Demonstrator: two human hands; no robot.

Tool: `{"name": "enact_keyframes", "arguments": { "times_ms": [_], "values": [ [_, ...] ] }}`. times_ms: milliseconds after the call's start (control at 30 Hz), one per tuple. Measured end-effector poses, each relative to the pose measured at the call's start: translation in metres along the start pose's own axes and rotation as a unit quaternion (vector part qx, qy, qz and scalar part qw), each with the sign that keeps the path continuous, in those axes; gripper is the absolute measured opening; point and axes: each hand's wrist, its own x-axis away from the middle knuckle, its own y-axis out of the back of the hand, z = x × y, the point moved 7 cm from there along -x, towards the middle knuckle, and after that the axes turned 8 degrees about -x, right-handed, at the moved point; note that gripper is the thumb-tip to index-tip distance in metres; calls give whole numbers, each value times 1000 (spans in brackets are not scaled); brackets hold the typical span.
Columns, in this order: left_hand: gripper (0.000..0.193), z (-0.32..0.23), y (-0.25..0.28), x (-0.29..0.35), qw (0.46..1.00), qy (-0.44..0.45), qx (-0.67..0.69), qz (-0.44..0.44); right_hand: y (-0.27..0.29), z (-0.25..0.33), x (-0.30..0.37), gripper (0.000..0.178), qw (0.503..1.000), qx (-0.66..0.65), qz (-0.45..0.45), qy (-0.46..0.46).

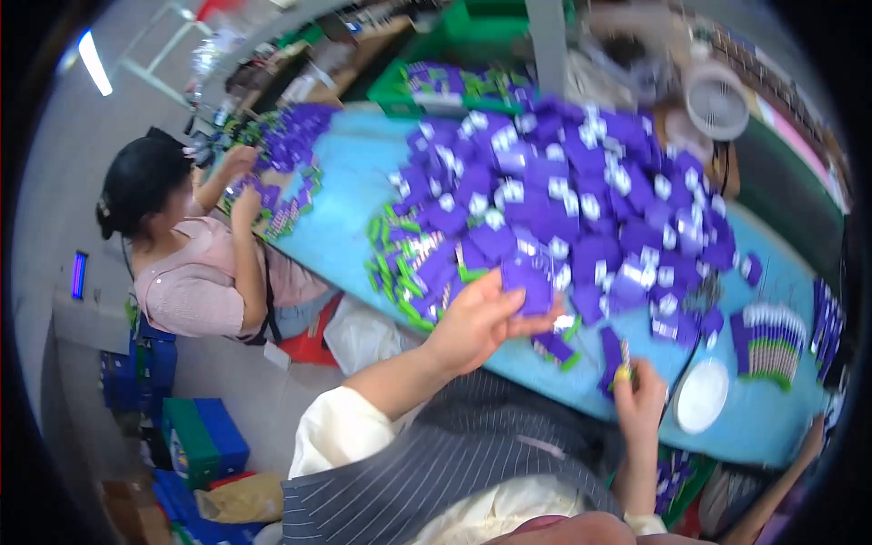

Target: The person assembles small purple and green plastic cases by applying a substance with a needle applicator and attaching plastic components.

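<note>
Purple piece (530, 278) clamped between thumb and fingers of left hand (480, 320), over near side of blue desk (361, 159); right hand (641, 396) apart from it, fingertips at a purple strip (610, 356), can't tell if gripping. Beyond, big purple heap (563, 204), then green crate (389, 89).

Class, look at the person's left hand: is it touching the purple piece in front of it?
Touching. The head view shows the left hand holding the purple piece, its thumb lapping over the piece's near edge.
</note>
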Motion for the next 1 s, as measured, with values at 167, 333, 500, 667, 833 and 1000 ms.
{"name": "enact_keyframes", "arguments": {
  "times_ms": [167,333,500,667,833,1000],
  "values": [
    [26,-164,22,-43,930,-303,-185,-97,-5,-2,5,15,997,-72,-6,-18],
    [22,-352,36,-161,858,-384,-281,-193,-12,-14,4,14,993,-107,-34,-21],
    [26,-460,78,-247,705,-423,-369,-435,-16,-23,5,13,993,-104,-54,-21],
    [39,-440,86,-241,692,-380,-422,-445,-15,-24,18,16,984,-161,-58,-51],
    [22,-325,19,-159,774,-399,-447,-208,-4,-16,4,17,994,-77,-73,19],
    [37,-87,-37,-12,648,-227,-724,60,-4,-30,6,16,951,-295,-88,-15]
  ]
}}
